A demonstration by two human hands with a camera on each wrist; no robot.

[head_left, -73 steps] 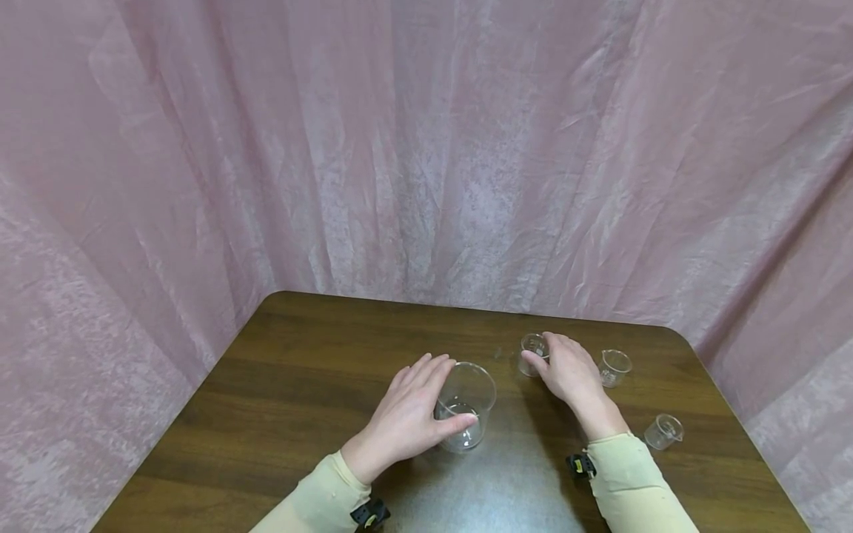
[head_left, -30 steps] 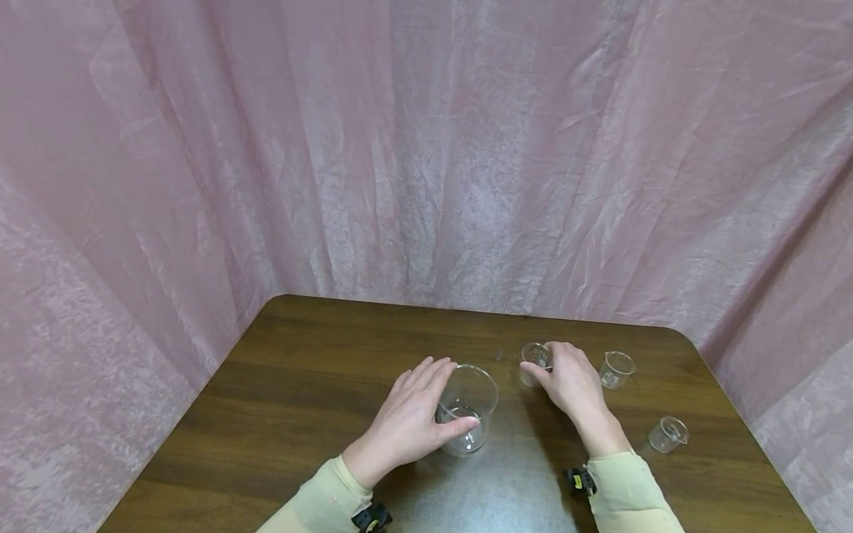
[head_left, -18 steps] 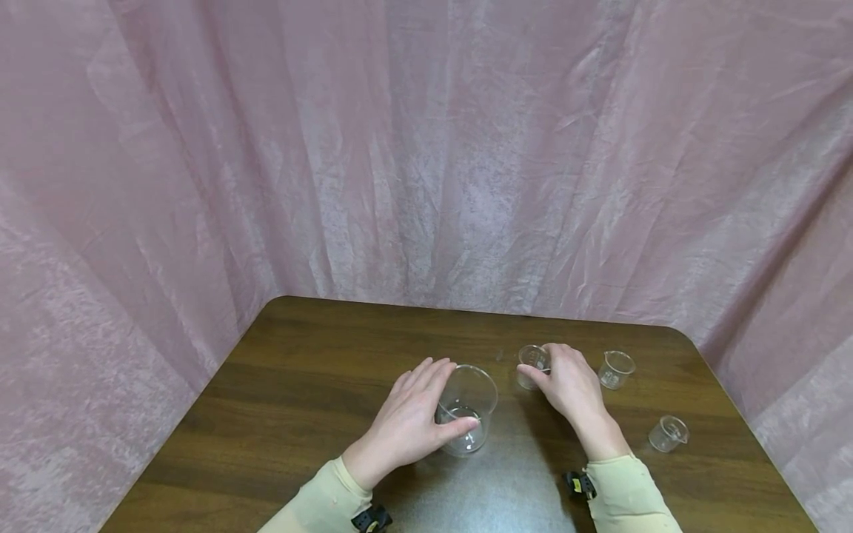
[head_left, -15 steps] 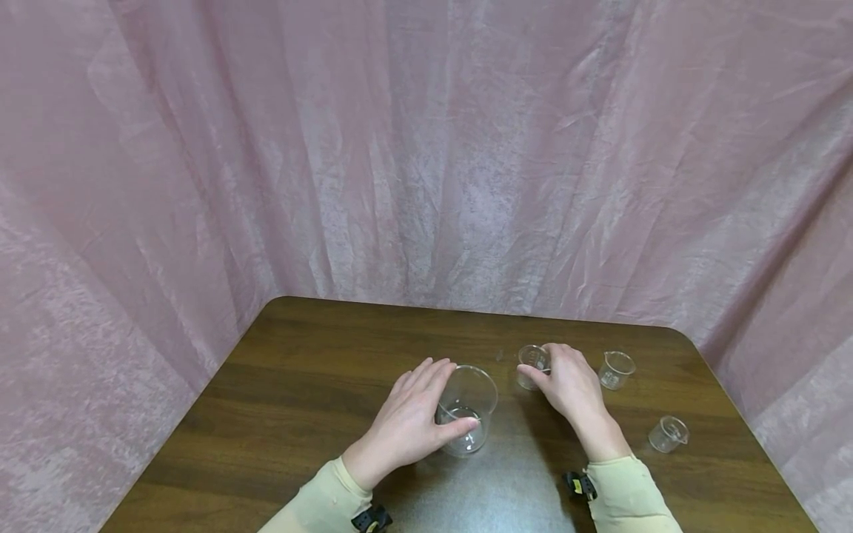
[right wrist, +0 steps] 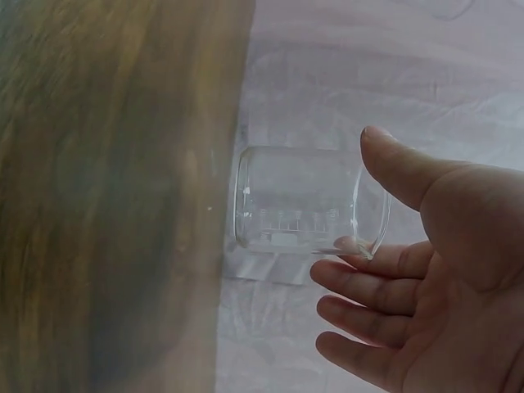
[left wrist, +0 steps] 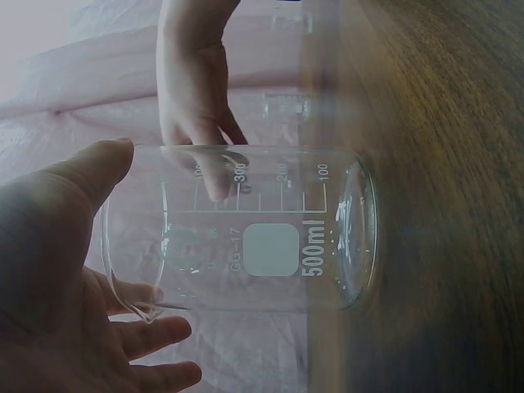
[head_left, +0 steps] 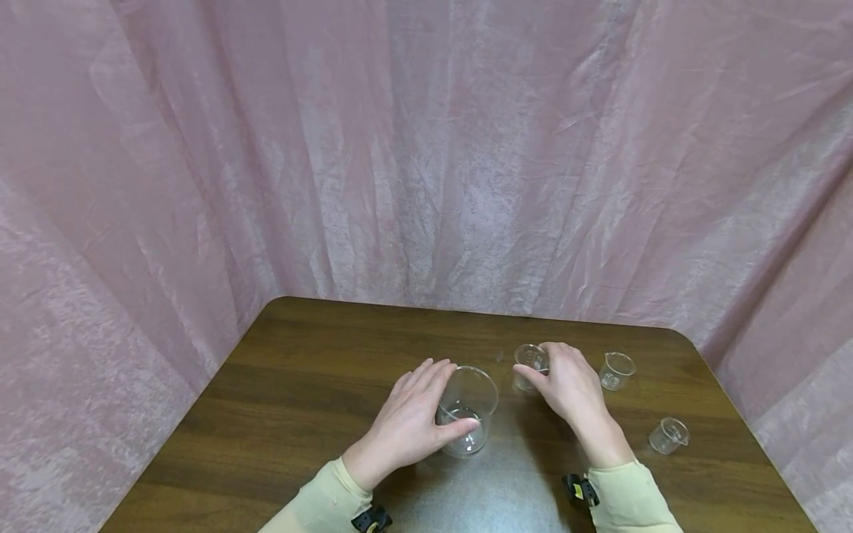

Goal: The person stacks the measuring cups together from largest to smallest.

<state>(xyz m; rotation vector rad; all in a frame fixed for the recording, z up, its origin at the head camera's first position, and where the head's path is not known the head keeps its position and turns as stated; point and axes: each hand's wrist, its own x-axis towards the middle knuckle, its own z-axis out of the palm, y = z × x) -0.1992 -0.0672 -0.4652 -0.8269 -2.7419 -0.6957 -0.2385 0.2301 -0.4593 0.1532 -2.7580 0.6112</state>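
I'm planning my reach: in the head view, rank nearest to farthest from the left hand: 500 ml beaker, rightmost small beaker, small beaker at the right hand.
1. 500 ml beaker, in the left hand.
2. Small beaker, at the right hand.
3. Rightmost small beaker, at right on the table.

Table blurry (right wrist view)

Sm bkr at R hand | shifted closer in, slightly L | thumb wider
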